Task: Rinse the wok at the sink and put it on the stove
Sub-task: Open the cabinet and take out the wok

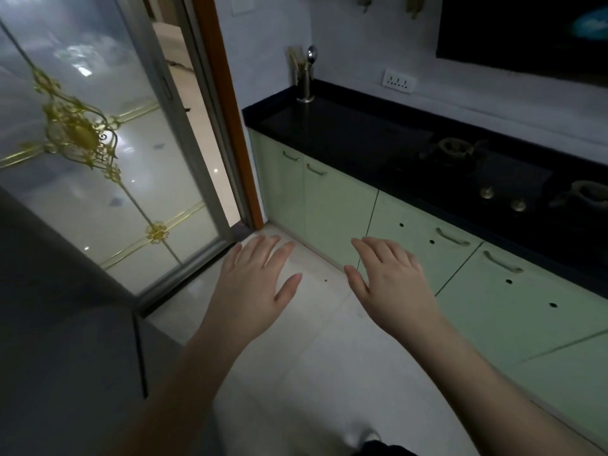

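Observation:
Both my hands are held out flat over the pale floor, palms down and fingers spread. My left hand (pixel 255 278) and my right hand (pixel 393 279) hold nothing. A black glass stove (pixel 513 179) with two burners and two knobs is set in the dark countertop (pixel 329 126) at the right. One burner (pixel 455 149) sits at the stove's far end and another (pixel 589 192) at the frame's right edge. Neither a wok nor a sink is in view.
Pale green cabinets (pixel 345 205) run under the countertop. A metal utensil holder (pixel 306 83) stands at the counter's far corner below a wall socket (pixel 398 81). A sliding glass door (pixel 98 153) with gold ornament stands at the left, with a dark grey unit (pixel 59 340) in front.

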Action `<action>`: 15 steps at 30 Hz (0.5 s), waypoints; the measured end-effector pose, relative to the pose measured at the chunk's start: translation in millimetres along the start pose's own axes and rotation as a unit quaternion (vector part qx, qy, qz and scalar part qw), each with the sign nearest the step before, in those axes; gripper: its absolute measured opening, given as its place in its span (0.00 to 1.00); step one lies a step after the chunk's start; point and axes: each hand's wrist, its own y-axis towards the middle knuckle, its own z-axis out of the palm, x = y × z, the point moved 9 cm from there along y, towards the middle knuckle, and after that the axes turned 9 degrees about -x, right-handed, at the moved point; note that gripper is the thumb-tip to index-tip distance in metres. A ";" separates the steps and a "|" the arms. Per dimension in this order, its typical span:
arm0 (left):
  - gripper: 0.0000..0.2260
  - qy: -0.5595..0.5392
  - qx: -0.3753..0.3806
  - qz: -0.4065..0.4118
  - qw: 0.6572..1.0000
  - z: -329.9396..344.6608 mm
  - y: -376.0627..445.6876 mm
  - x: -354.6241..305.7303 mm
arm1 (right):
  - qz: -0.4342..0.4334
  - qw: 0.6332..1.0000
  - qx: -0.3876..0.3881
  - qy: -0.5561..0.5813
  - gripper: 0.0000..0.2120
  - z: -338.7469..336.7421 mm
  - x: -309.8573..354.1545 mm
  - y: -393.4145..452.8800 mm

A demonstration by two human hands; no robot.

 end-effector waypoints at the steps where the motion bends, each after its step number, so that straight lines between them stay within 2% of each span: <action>1: 0.26 0.003 0.002 -0.002 1.000 5.3 11.4 -0.1 | -0.006 1.000 -0.002 0.001 0.28 4.3 -3.4 11.3; 5: 0.29 0.020 0.023 -0.003 1.000 30.9 58.5 -7.2 | -0.030 1.000 -0.005 0.005 0.27 21.9 -25.2 55.8; 15: 0.28 0.034 0.041 -0.042 0.998 60.7 146.8 -9.1 | -0.069 0.996 0.054 0.030 0.30 72.2 -62.3 160.7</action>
